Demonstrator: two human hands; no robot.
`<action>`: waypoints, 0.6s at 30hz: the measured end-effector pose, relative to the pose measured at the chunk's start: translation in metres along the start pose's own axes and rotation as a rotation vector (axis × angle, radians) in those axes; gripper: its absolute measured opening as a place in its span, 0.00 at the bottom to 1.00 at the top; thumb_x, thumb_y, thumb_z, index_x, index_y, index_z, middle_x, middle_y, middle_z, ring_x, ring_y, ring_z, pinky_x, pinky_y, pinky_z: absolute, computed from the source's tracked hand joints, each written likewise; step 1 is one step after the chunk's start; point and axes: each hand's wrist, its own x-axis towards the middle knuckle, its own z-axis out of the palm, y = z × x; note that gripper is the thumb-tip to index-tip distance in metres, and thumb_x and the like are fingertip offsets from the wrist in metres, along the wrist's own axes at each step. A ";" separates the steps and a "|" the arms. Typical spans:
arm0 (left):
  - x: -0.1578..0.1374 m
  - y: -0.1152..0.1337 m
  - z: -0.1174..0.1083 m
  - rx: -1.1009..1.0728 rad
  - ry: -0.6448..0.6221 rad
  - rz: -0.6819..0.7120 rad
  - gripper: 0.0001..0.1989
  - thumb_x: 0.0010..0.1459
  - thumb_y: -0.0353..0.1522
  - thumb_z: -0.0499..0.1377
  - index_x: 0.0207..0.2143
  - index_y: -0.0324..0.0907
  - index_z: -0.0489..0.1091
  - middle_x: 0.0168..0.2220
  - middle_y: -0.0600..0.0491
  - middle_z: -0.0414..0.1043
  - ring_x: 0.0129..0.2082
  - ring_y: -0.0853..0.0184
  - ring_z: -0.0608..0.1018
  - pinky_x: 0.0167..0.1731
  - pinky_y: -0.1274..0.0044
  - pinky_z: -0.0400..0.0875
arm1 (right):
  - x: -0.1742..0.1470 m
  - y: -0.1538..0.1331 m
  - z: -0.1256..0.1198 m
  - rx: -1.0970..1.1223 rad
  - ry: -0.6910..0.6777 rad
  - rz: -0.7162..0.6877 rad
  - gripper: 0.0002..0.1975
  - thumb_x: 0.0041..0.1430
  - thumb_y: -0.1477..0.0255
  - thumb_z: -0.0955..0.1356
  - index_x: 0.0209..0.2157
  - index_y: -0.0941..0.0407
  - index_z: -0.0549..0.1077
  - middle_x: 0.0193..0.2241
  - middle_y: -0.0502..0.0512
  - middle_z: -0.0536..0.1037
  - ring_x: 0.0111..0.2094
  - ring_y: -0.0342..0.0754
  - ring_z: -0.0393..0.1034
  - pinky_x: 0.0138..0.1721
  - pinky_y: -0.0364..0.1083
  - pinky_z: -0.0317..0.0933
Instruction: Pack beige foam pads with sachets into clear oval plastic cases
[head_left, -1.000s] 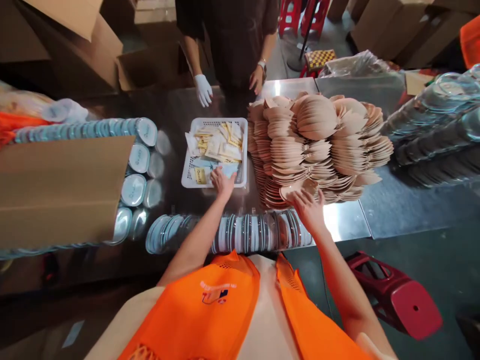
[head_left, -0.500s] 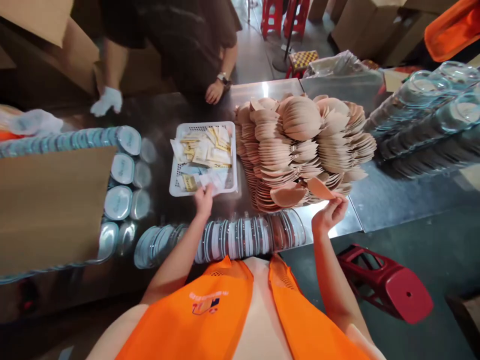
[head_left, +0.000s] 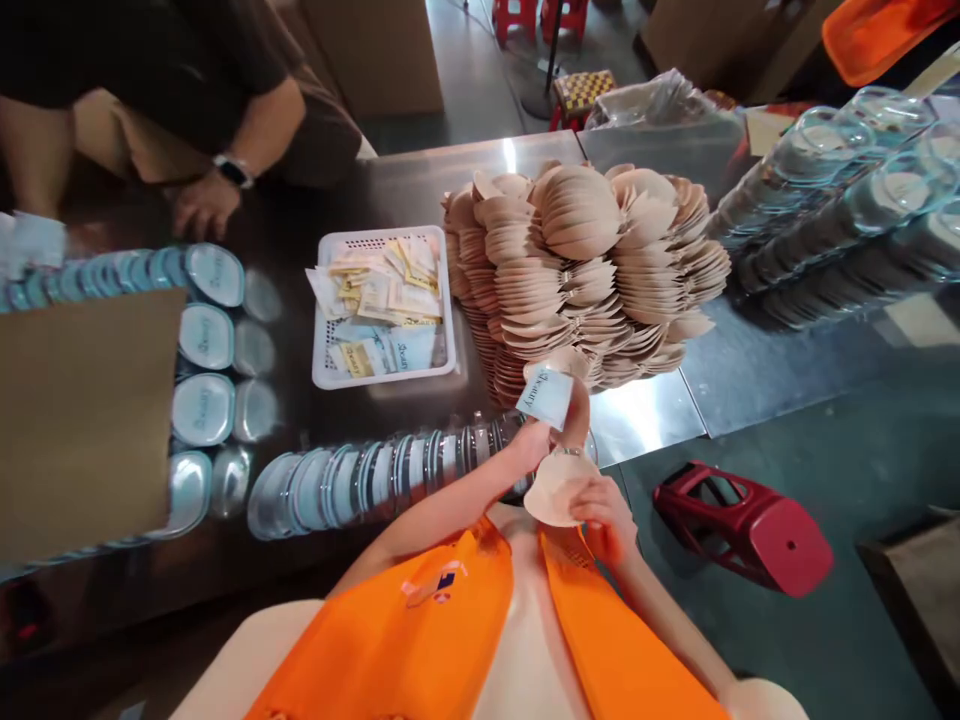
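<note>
**Busy packing room, shiny steel table**

Big stainless table [head_left: 660,400] catches a bright glare from overhead light. Dark grey-green floor [head_left: 847,460] with a tipped red plastic stool [head_left: 742,525] on it. More red stools [head_left: 536,15] and cardboard boxes [head_left: 375,50] at the back.

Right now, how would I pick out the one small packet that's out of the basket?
Start at the big heap of tan puffs in the middle of the steel table. Just below its near edge, the person's left hand holds up a small pale blue packet with dark script on it. Unlike the packets lying in the white basket, it is lifted upright in the fingers.
</note>
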 end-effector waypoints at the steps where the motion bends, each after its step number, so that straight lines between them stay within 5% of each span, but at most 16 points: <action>1: -0.006 -0.007 0.002 0.080 0.030 0.050 0.21 0.69 0.37 0.57 0.61 0.43 0.72 0.60 0.43 0.78 0.61 0.51 0.78 0.63 0.55 0.72 | -0.006 -0.003 0.001 0.015 0.129 0.120 0.30 0.72 0.44 0.55 0.30 0.48 0.74 0.26 0.54 0.76 0.31 0.55 0.74 0.40 0.58 0.70; 4: -0.034 -0.030 0.013 0.379 0.019 0.225 0.28 0.68 0.28 0.52 0.70 0.43 0.63 0.70 0.43 0.66 0.69 0.55 0.70 0.68 0.61 0.67 | -0.004 0.000 0.006 -0.028 0.668 0.496 0.25 0.73 0.46 0.57 0.37 0.50 0.72 0.33 0.56 0.75 0.38 0.55 0.72 0.45 0.56 0.68; 6: -0.054 -0.043 0.021 0.576 -0.089 0.241 0.36 0.66 0.25 0.51 0.76 0.42 0.51 0.72 0.41 0.64 0.68 0.56 0.72 0.65 0.64 0.72 | 0.005 0.011 0.009 0.009 0.787 0.706 0.25 0.71 0.46 0.59 0.42 0.52 0.72 0.39 0.56 0.75 0.41 0.53 0.71 0.46 0.53 0.67; 10: -0.084 -0.059 0.025 0.785 -0.200 0.065 0.36 0.73 0.35 0.48 0.78 0.39 0.39 0.58 0.38 0.79 0.54 0.53 0.83 0.54 0.62 0.79 | 0.004 0.032 0.024 0.212 0.498 0.959 0.36 0.65 0.37 0.59 0.37 0.57 0.74 0.33 0.56 0.78 0.34 0.51 0.72 0.36 0.50 0.68; 14: -0.107 -0.065 0.011 0.842 -0.269 0.030 0.33 0.74 0.49 0.50 0.71 0.39 0.56 0.61 0.37 0.73 0.55 0.51 0.81 0.55 0.62 0.77 | -0.024 0.021 0.043 0.312 0.313 1.057 0.36 0.61 0.35 0.62 0.27 0.55 0.73 0.25 0.55 0.76 0.28 0.51 0.70 0.29 0.49 0.66; 18: -0.125 -0.069 -0.014 0.937 -0.319 0.002 0.36 0.67 0.56 0.58 0.62 0.36 0.66 0.56 0.36 0.72 0.50 0.51 0.80 0.51 0.64 0.77 | -0.041 -0.007 0.048 0.512 0.240 1.030 0.33 0.62 0.39 0.66 0.46 0.56 0.77 0.43 0.60 0.83 0.43 0.57 0.78 0.43 0.54 0.74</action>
